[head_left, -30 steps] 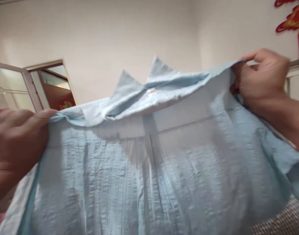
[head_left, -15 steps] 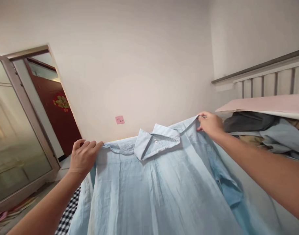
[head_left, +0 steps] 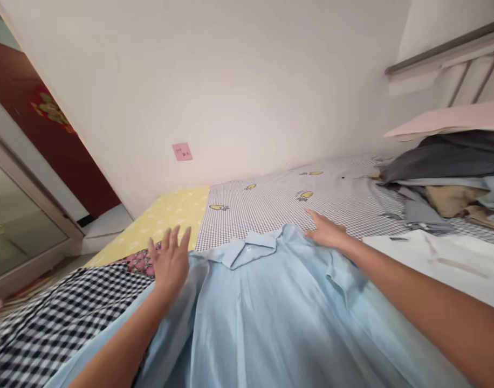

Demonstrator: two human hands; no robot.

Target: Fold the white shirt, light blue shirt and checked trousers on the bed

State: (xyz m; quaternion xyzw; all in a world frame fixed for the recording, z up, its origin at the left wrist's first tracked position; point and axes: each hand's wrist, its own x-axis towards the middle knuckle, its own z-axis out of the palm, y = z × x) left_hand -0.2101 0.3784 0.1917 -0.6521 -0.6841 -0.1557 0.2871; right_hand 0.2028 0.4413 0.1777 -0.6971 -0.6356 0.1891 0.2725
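Our left hand (head_left: 170, 262) and right hand (head_left: 326, 232) are lying open, gripping nothing, at the shoulders of a crinkled pale-blue shirt (head_left: 279, 323) that is stretching lengthwise away from us, with its collar (head_left: 251, 249) farthest.

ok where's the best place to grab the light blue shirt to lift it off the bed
Probably the two shoulder edges either side of the collar, pinched from above. The light blue shirt lies spread flat on the checked sheet with its collar at the far end, and the open left hand and right hand sit by those shoulders.
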